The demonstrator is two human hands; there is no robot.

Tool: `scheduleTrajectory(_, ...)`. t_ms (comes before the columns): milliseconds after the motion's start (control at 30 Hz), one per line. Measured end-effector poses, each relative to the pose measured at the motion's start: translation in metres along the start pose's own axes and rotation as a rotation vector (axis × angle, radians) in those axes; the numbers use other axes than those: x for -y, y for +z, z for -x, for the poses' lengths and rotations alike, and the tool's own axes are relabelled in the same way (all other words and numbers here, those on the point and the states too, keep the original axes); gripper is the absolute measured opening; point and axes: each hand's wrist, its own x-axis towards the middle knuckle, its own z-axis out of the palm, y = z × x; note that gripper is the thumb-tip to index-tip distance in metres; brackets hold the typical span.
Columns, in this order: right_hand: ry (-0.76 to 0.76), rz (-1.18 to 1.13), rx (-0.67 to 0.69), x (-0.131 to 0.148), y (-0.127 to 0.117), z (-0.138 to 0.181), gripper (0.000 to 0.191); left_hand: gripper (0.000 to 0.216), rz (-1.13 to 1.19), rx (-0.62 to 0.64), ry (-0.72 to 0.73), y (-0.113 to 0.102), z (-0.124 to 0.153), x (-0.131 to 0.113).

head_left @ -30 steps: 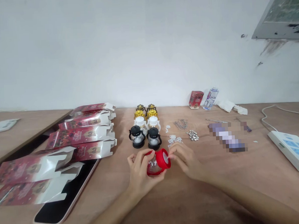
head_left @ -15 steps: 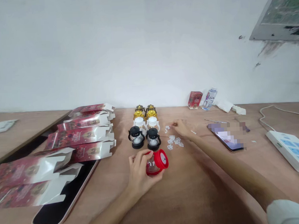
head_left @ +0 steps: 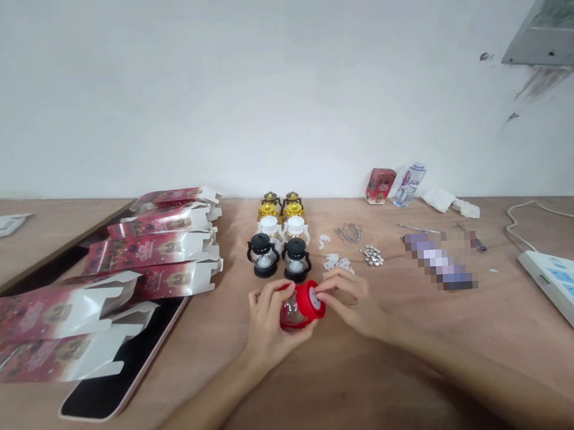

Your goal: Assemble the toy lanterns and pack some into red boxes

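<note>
My left hand [head_left: 268,322] is wrapped round a small red toy lantern [head_left: 301,304] with a clear globe, tipped on its side so the red base faces right. My right hand [head_left: 351,298] is back at that base, its fingertips pinched against it; whatever small piece they hold is too small to see. Just behind stand two rows of little lanterns [head_left: 281,231]: black in front, then white, gold and dark ones. To their right lie small white tabs [head_left: 335,262], a pile of button cells [head_left: 372,255] and thin metal wire pieces [head_left: 348,234].
Several red and white flat cartons [head_left: 149,254] are stacked at left, some lying on a dark tablet [head_left: 126,368]. A phone [head_left: 438,263] lies at right, a white power strip [head_left: 563,287] farther right. A red box [head_left: 380,184] and a bottle [head_left: 409,184] stand by the wall.
My right hand reached out to the white tabs beside the lanterns, then came back to the red lantern's base. My left hand kept hold of the lantern.
</note>
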Motion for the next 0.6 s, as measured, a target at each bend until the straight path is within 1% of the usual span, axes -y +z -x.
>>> scheduleTrajectory(67, 0.006, -0.016, -0.001, 0.002, 0.003, 0.0, 0.012, 0.052, 0.001, -0.001, 0.013, 0.0, 0.0, 0.001)
scheduleTrajectory(133, 0.04, -0.046, 0.031, 0.001, 0.004, -0.003, 0.012, 0.052, -0.001, 0.0, 0.024, 0.0, 0.0, 0.002)
scheduleTrajectory(333, 0.18, -0.107, 0.215, 0.006, -0.001, -0.011, 0.019, 0.052, 0.026, -0.016, 0.058, 0.001, 0.002, 0.004)
scheduleTrajectory(467, 0.203, -0.094, 0.307, 0.007, -0.008, -0.013, 0.023, 0.053, 0.072, -0.001, 0.061, 0.001, 0.003, 0.002)
scheduleTrajectory(600, 0.218, -0.099, 0.342, 0.006, -0.01, -0.007, 0.023, 0.053, 0.108, 0.036, 0.067, 0.001, 0.004, 0.0)
